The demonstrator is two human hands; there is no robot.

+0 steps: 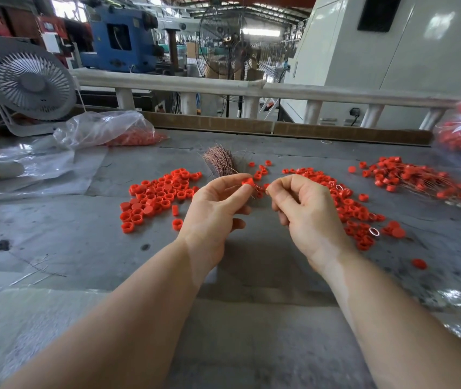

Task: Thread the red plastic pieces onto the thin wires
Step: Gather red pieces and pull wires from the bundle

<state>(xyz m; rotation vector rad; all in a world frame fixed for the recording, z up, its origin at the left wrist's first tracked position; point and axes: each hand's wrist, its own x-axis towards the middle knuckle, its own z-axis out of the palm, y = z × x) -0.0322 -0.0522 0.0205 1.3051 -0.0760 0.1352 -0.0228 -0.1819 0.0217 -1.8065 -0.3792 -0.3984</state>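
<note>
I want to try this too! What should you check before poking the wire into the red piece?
1. Red piece pinched in the left hand: ok.
2. Thin wire held by the right hand fingers: cannot tell, too thin to see.
3. Wire tip lined up with the hole: cannot tell.
4. Spare wire bundle nearby on the table: ok.
5. More loose red pieces within reach: ok.

No legible text, label, brand, number or sign is showing on any surface in view.
</note>
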